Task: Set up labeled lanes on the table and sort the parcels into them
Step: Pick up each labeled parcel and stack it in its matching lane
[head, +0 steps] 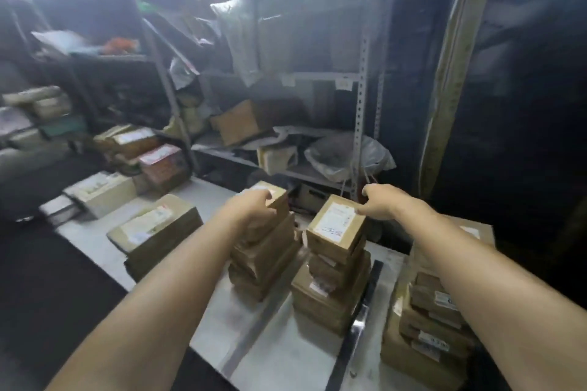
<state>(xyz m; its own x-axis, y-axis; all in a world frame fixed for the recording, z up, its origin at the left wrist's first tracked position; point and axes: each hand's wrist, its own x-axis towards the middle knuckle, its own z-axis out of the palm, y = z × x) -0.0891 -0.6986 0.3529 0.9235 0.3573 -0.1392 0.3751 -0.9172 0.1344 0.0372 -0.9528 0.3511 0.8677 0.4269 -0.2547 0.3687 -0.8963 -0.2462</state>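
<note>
Left hand (251, 205) grips the top parcel (274, 197) of the stack directly under it, fingers curled over its near side. Right hand (378, 203) touches the far right corner of the labelled box (336, 225) topping the next stack. Fingers blurred, can't tell if it's gripping or just resting. Black tape strip (359, 320) on the table (276, 355) runs between that stack and a third stack (425, 336), partly hidden under the right forearm. More parcels (152, 232) left of the left hand, smeared. Shelving (362, 89) beyond both hands too dim to read.
</note>
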